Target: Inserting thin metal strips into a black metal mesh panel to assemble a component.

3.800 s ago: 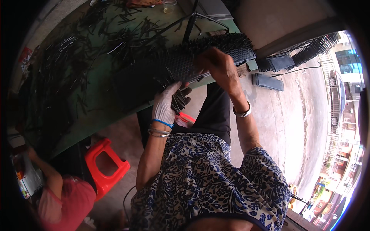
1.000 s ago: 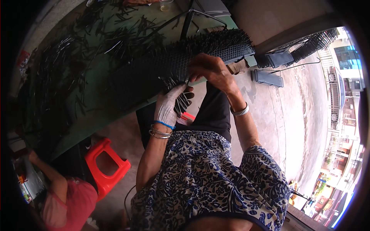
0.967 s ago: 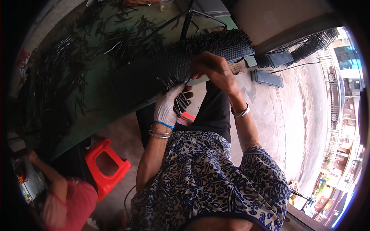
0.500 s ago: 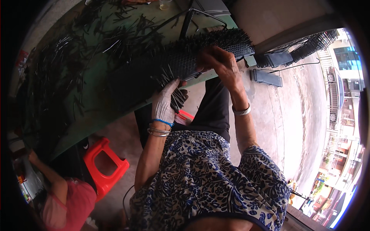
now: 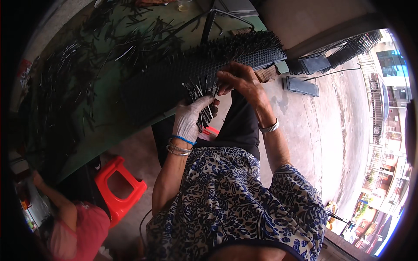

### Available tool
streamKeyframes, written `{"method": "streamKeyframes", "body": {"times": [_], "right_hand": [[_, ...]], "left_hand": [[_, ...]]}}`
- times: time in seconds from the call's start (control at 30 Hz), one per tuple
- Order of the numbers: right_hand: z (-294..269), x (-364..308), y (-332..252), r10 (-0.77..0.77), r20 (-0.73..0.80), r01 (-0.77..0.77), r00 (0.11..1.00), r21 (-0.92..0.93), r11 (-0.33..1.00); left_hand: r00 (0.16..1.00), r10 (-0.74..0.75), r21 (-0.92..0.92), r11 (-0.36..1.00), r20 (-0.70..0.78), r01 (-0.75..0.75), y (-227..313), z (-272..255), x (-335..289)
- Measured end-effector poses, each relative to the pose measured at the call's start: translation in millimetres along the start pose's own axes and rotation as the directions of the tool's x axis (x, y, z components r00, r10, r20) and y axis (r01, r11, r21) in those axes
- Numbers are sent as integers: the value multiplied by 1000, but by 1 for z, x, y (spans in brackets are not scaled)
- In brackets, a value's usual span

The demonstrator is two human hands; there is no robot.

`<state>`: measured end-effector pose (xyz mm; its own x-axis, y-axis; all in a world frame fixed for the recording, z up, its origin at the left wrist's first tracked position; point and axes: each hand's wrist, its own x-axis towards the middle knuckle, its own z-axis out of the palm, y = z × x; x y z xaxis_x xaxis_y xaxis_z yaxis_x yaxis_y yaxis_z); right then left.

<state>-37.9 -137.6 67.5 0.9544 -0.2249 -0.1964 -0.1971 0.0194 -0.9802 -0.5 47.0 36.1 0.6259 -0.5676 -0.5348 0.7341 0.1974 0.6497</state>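
Observation:
My left hand (image 5: pixel 188 118), in a pale knit glove, is closed around a bundle of thin dark strips (image 5: pixel 199 95) whose tips fan out above the thumb. My bare right hand (image 5: pixel 244 81) pinches the end of a thin dark strip at the right side of that bundle. Just beyond both hands lies a long dark panel (image 5: pixel 257 58) full of small holes. Many upright dark strips (image 5: pixel 248 43) stand in rows along its far side, while its near part shows bare holes.
Loose dark strips (image 5: pixel 130 48) lie scattered over the green table (image 5: pixel 104 145). A black metal frame (image 5: pixel 211 26) stands behind the panel. At the left are a red stool (image 5: pixel 135 187) and another person in pink (image 5: pixel 89 224). Grey trays (image 5: pixel 301 86) lie off to the right.
My right hand has come back from the panel toward me, down to the bundle, and now pinches a strip there. My left hand has shifted slightly right with the bundle.

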Motion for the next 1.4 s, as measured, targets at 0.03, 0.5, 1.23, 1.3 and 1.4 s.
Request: {"method": "streamKeyframes", "body": {"times": [0.03,0.5,1.23,1.3,1.4], "right_hand": [[0,1,2,1,-3,-1,1000,9,1000],[-3,-9,-3,-40,15,41,999,-48,998],[31,68,17,-671,-262,398,693,-638,659],[31,68,17,-628,-283,370,725,-609,701],[27,67,18,-662,-266,352,701,-677,646]], "left_hand": [[1000,3,29,1000,15,-4,1,-1,0],[1000,-18,85,996,17,17,-4,-8,2],[994,-76,-377,921,78,100,-9,-16,9],[996,-67,-367,926,65,86,-8,-16,9],[998,-56,-354,933,38,65,-5,-13,7]]}}
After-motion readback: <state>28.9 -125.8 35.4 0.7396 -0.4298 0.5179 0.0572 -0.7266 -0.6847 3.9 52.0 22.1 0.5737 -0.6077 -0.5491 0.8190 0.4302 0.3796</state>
